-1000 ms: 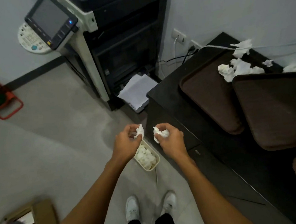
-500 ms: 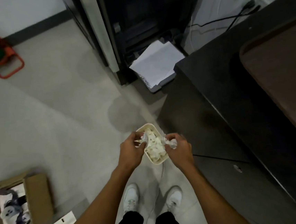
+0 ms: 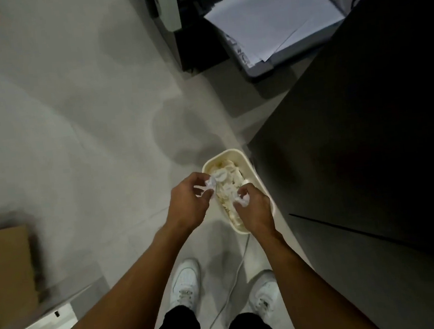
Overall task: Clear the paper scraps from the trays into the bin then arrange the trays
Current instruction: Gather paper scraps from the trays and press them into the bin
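On the floor (image 3: pixel 74 125) beside the bench (image 3: pixel 365 123), the bin (image 3: pixel 232 152) lies lengthwise directly below both grips. Left grip (image 3: pixel 188 207) pinches a paper scrap (image 3: pixel 211 183); right grip (image 3: pixel 256 209) holds a second scrap (image 3: pixel 243 201).

A single view, from a wide-angle camera worn on the person's head. It faces forward and steeply down, almost straight at the floor (image 3: pixel 74 125). Both forearms (image 3: pixel 131 278) run in from the bottom edge, close to the lens, with the white shoes (image 3: pixel 184 281) between them. The bin (image 3: pixel 232 151) sits just below centre. The dark bench (image 3: pixel 368 149) fills the right side, its left edge slanting toward the top right corner.
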`<state>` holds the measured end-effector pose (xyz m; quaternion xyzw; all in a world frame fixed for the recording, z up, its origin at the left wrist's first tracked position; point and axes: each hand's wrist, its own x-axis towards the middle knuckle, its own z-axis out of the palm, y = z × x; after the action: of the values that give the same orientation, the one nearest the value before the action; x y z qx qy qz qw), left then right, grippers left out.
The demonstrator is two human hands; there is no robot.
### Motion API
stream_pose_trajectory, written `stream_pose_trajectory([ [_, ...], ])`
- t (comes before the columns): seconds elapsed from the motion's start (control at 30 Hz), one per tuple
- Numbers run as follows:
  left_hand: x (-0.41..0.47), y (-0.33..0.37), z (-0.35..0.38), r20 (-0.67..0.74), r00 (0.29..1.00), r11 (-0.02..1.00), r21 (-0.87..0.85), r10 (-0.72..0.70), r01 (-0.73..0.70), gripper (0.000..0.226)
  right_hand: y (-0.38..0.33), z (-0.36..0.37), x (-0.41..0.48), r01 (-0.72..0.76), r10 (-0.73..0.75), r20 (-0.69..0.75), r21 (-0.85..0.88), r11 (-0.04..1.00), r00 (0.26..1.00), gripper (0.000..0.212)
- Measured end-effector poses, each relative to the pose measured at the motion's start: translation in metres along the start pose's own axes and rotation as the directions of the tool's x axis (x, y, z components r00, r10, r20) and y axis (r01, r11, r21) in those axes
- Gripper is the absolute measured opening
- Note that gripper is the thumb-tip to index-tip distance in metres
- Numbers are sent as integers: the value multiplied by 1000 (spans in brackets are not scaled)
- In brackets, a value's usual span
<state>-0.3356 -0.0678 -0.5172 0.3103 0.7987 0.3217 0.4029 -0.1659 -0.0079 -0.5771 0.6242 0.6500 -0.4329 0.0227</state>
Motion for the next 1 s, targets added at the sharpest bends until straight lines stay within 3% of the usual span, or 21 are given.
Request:
stream_pose_trajectory([
  [0.13,8,-28,0,-21,999,1000,9,27,-27,16,13,34,27,11,-5,41,-131,991,999,30],
  [0.27,10,-45,-1,-18,1000,1000,23,20,-20,17,24,53,33,-58,85,181,-151,987,980,44],
  [0.37,8,-49,-1,-14,1000,1000,16,7,-6,17,30,52,31,-99,122,257,-99,990,959,43],
  [0.43,7,-48,-1,-11,1000,1000,12,0,0,17,30,44,26,-116,119,200,-23,993,973,39],
  [0.53,5,-41,5,7,1000,1000,3,6,-6,17,34,27,11,-68,69,0,82,994,998,36],
  [0.6,5,-36,10,25,1000,1000,2,11,-11,18,39,14,0,26,-21,-140,36,999,990,39],
  [0.7,11,-35,23,63,998,999,44,26,-29,19,51,3,-10,87,-112,-226,-120,989,968,65],
  [0.8,19,-36,39,100,993,992,101,59,-69,21,61,-1,-14,49,-57,-47,-158,986,997,93],
  [0.87,25,-35,51,133,985,979,157,108,-129,24,66,-5,-15,72,-64,52,-183,981,997,101],
  [1.0,40,-37,79,249,944,902,321,215,-290,25,78,-12,-11,100,-92,62,-140,985,994,104],
])
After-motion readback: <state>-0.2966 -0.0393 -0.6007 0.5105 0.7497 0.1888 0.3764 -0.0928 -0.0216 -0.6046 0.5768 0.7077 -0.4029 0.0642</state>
